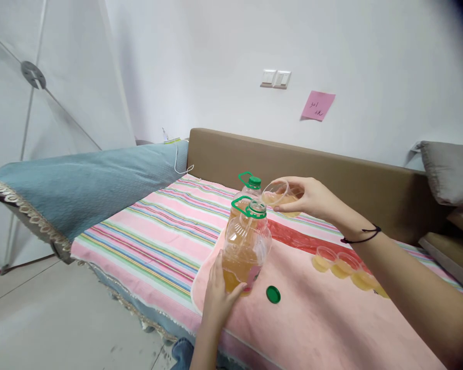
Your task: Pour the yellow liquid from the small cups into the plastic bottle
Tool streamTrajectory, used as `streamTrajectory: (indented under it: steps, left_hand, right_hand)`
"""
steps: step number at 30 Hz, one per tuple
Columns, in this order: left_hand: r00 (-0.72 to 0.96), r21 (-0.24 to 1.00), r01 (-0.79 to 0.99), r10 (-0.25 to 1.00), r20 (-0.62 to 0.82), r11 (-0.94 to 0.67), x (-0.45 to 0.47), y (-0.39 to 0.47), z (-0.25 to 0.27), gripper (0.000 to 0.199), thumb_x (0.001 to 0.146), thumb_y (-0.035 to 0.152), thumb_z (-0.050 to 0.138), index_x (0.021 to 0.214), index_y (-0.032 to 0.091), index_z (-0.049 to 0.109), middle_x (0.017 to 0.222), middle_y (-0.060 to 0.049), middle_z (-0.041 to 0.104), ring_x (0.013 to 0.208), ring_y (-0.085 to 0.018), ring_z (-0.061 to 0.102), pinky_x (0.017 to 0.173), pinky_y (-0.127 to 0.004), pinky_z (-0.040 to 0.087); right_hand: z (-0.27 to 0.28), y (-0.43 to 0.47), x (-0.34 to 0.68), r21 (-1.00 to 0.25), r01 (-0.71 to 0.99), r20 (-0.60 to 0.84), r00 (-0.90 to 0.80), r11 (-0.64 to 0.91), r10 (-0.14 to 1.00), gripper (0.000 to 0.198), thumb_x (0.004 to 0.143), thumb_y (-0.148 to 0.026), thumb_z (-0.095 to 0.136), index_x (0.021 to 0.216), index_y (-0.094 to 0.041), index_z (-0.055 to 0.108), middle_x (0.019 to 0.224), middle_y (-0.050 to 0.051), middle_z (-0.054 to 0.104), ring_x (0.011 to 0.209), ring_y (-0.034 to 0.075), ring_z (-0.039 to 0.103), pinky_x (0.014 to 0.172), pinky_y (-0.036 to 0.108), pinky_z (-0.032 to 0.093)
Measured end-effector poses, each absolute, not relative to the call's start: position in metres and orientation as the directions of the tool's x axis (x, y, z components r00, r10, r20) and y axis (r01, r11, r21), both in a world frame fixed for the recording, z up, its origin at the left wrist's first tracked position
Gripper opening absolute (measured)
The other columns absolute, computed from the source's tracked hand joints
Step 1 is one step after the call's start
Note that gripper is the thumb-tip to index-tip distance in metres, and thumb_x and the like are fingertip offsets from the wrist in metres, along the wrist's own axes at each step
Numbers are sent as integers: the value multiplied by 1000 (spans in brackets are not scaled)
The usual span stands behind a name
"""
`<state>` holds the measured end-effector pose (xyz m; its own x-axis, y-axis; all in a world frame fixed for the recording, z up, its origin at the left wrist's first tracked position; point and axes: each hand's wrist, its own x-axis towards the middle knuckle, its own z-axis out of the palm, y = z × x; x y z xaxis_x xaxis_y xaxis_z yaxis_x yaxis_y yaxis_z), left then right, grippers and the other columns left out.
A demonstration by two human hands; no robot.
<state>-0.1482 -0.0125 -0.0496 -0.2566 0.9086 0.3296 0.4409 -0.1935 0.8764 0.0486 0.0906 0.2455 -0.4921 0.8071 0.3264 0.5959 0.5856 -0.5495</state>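
My left hand (218,290) is wrapped round the lower side of a large clear bottle (241,252) of amber drink, which has a green handle and an uncapped mouth. Tilted beside that mouth is a clear plastic cup (275,194) with some amber drink in it, gripped by my right hand (310,198). Just behind the uncapped bottle stands a second bottle (237,205), its green cap on. A loose green cap (273,294) lies on the pink mat (304,324) in front. Whether liquid is flowing between cup and bottle, I cannot tell.
Several cups (343,266) of yellow drink stand in a row at the right, partly behind my right forearm. Red plastic (297,236) lies by the mat's back edge. A striped cloth (165,226) covers the seat, with a brown backrest (293,159) and a blue-covered armrest (100,180).
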Motion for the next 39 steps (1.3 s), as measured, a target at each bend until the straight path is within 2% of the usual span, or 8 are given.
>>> streamTrajectory:
  steps: [8,14,20,25,39]
  left_hand:
    - [-266,891,415,911,315,-186,-147,-13,-48,91,81,52,69,153,23,20,160,-13,30,148,-29,30,123,-53,27]
    - [-272,897,396,907,320,-197,-147,-12,-47,91,80,49,71,152,22,22,159,-15,32,147,-30,31,123,-54,27]
    - [-268,896,399,909,319,-196,-147,-14,-45,90,81,49,70,152,23,22,159,-14,31,148,-31,31,123,-54,28]
    - [-274,893,406,906,321,-194,-147,-13,-47,91,80,49,71,152,22,22,159,-15,32,147,-31,32,123,-54,28]
    - [-267,887,411,902,340,-212,-146,-12,-46,94,80,48,72,153,23,20,159,-14,31,148,-30,30,123,-54,27]
  right_hand:
    - [253,92,47,-478,648,299,-515,593,804,50,63,-42,82,110,-27,72,92,1,73,80,21,66,73,33,50]
    - [259,88,44,-457,654,273,-541,602,795,46,65,-44,79,106,-26,72,83,0,70,74,19,63,69,31,48]
    - [265,81,39,-448,668,264,-536,594,802,38,65,-38,76,101,-26,73,76,-2,65,68,18,58,63,30,44]
    - [268,77,36,-367,698,302,-536,615,788,34,66,-33,75,100,-27,73,72,-2,64,66,18,58,61,31,42]
    - [279,79,29,-170,754,269,-584,635,766,37,66,-30,75,103,-28,73,83,-1,69,74,20,62,62,30,42]
